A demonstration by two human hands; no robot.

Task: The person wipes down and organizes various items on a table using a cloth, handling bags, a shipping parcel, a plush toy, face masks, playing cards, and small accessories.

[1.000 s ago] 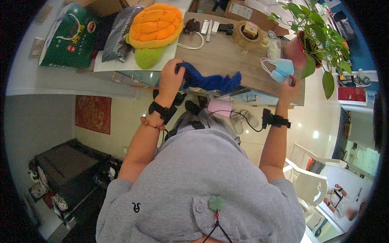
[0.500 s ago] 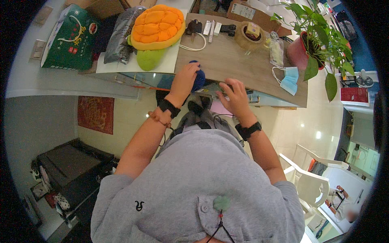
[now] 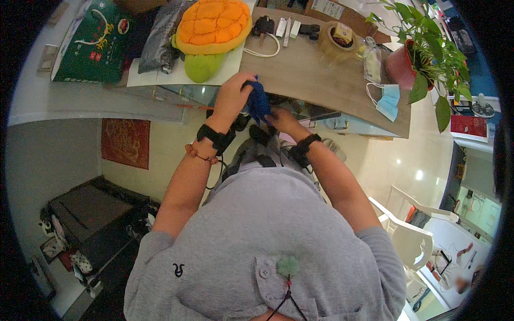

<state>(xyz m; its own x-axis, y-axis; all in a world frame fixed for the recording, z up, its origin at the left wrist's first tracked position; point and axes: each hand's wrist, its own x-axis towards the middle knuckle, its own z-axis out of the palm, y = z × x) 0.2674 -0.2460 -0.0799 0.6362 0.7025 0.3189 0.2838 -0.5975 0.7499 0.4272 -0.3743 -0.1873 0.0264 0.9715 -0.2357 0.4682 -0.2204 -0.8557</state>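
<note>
A dark blue cloth [image 3: 258,100] hangs bunched at the front edge of the wooden tabletop. My left hand [image 3: 233,96] is closed on its upper end, fingers bent over the top. At the lower end, the fingertips of my right hand [image 3: 285,121] pinch the cloth's edge. Behind the cloth, part of an open drawer [image 3: 316,111] shows under the tabletop; most of what lies in it is hidden. An orange and green plush turtle [image 3: 214,35] rests just beyond my left hand.
On the tabletop [image 3: 316,75] stand a round pot [image 3: 338,38], a blue face mask [image 3: 388,101], a white cable [image 3: 267,51] and small white boxes. A potted plant [image 3: 401,67] is at the right, a green bag [image 3: 88,48] at the left. White chairs [image 3: 409,235] stand behind right.
My right hand has moved left and closed on the lower end of the blue cloth, having been open and apart from it. The cloth now hangs longer from my left hand.
</note>
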